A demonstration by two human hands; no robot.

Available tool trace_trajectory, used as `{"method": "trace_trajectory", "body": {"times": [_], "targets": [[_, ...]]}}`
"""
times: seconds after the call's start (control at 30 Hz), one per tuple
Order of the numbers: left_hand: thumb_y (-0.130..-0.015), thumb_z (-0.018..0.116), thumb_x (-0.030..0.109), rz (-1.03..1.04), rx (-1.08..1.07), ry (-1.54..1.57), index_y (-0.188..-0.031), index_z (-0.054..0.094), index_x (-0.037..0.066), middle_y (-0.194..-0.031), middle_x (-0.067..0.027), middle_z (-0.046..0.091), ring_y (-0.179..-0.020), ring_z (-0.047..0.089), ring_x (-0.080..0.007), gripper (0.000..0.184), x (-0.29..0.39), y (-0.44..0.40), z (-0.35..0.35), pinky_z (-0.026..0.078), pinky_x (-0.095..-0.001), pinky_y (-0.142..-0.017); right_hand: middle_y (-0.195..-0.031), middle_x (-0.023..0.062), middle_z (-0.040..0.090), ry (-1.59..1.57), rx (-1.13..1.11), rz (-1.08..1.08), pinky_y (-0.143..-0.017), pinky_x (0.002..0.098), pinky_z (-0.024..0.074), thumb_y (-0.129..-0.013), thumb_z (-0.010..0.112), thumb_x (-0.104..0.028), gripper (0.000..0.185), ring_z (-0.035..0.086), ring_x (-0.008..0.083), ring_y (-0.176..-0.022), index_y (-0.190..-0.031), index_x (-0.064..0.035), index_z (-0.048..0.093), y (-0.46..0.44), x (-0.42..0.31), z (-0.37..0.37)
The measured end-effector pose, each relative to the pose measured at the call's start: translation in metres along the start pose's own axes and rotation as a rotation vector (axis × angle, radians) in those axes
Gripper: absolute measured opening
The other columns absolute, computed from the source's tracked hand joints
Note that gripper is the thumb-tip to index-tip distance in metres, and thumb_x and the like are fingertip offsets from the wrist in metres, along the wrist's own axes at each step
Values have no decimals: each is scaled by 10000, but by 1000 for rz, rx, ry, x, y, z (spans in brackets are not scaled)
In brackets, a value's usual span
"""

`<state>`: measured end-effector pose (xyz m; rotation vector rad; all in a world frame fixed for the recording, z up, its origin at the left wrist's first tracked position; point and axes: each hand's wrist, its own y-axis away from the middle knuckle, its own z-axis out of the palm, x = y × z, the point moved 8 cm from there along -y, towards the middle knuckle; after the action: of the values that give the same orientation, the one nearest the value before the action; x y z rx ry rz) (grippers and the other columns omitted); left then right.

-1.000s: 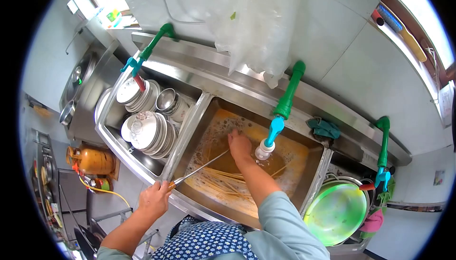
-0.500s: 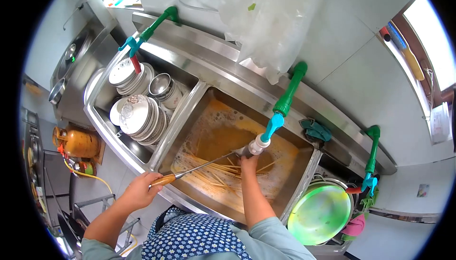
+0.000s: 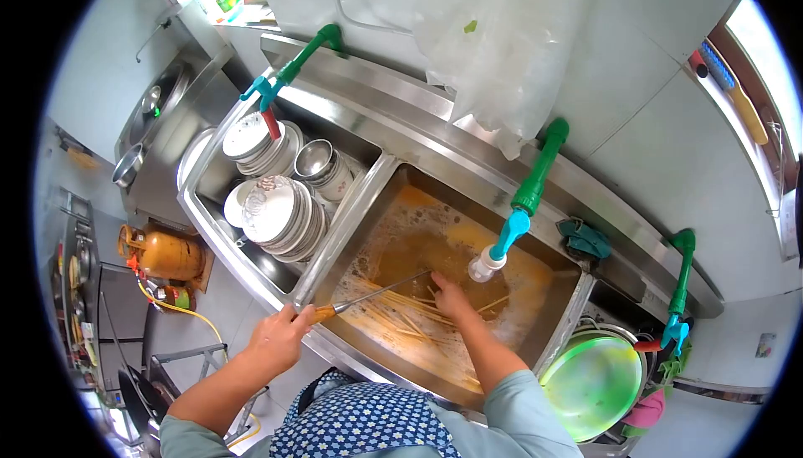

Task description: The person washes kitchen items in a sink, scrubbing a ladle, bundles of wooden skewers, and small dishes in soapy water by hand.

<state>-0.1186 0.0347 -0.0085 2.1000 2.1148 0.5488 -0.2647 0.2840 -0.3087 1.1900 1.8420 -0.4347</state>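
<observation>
L hand (image 3: 272, 341) is wrapped tight round the wooden handle of a long utensil (image 3: 323, 314), just outside the near rim of the mid. sink (image 3: 552, 320). Utensil's thin metal shaft slants from there over the rim, going far & to the R; its far end is at the R hand (image 3: 450, 297), low over the water. R hand's fingers are part bent, reaching to that end; can't tell if they grip it or only touch it.

Water (image 3: 401, 249) in the mid. sink is brownish w/ foam patches. Thin wooden sticks (image 3: 410, 324) lie in it, approx. crosswise, on the near side, some right by the R hand. Tap (image 3: 512, 228) w/ blue lever & white nozzle hangs over the sink, just beyond the R hand, apart from it.

L sink (image 3: 274, 272): stacked plates (image 3: 280, 215), plus a metal bowl (image 3: 314, 158) on top of a stack at the far R. R sink: green basin (image 3: 590, 387), tilted. Dark green cloth (image 3: 583, 239) on the far ledge, nr the mid. sink's R corner. Orange gas cylinder (image 3: 163, 253) on the floor, far L.
</observation>
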Motion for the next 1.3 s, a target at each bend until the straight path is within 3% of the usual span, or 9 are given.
{"method": "trace_trajectory", "body": {"times": [0.17,0.37,0.6,0.8,0.87,0.97,1.07,1.2,1.3], "targets": [[-881,606,123,38,11,35,-1255,539,74,-891,-152,573,-758,608,-366,384,2,0,7,500,-468,-644,-1272,218,589,-23,-151,270,-1033,353,410,-820,475,-14,495,537,351,-1218,-1308,-49,551,-14,22,1],[-864,624,111,36,55,-6,-1239,558,73,-870,-140,564,-745,607,-354,383,-10,-2,-5,501,-451,-625,-1278,195,594,-312,39,77,-1034,330,402,-778,437,79,561,548,301,-1221,-1294,-92,576,-18,29,20],[-828,604,62,152,79,-52,-1225,561,60,-875,-144,555,-753,623,-332,399,-2,-3,-14,516,-438,-635,-1361,145,543,-180,-150,93,-1085,362,358,-781,414,115,617,493,287,-1282,-1316,-148,571,-25,-2,-4],[-815,604,50,160,60,-86,-1227,552,55,-874,-139,556,-740,627,-321,415,-1,-5,-19,519,-427,-612,-1509,156,354,188,-345,-100,-1153,424,245,-840,462,-3,609,357,387,-1358,-1400,-242,482,-39,2,-1],[-813,602,47,151,53,-97,-1230,549,55,-873,-140,557,-736,628,-321,421,-2,-7,-19,520,-423,-607,-1546,135,293,252,51,89,-1178,452,171,-858,464,-56,609,284,376,-1404,-1437,-244,430,-50,60,-3],[-802,605,33,152,35,-98,-1227,553,55,-874,-143,563,-731,632,-324,428,1,-6,-12,521,-420,-602,-1492,190,362,414,51,108,-1113,414,326,-805,524,35,695,347,398,-1362,-1460,-149,380,-36,37,2],[-791,607,18,170,38,-37,-1222,557,48,-877,-148,570,-728,634,-326,435,3,-6,-11,520,-420,-596,-1521,184,317,472,-202,21,-1129,398,304,-798,513,44,716,301,391,-1389,-1471,-137,355,-37,-15,8],[-822,623,62,160,47,-29,-1223,563,45,-856,-143,570,-720,622,-333,406,3,-3,-11,507,-429,-591,-1531,193,292,59,-107,-65,-1129,415,298,-788,483,71,739,273,399,-1401,-1477,-154,344,-37,-13,-2],[-858,628,102,135,65,-16,-1226,569,53,-845,-142,570,-707,608,-345,376,2,-4,-6,495,-440,-589,-1585,115,204,206,-184,252,-1187,451,132,-881,487,-102,629,181,327,-1454,-1486,-161,328,-51,73,31]]}}
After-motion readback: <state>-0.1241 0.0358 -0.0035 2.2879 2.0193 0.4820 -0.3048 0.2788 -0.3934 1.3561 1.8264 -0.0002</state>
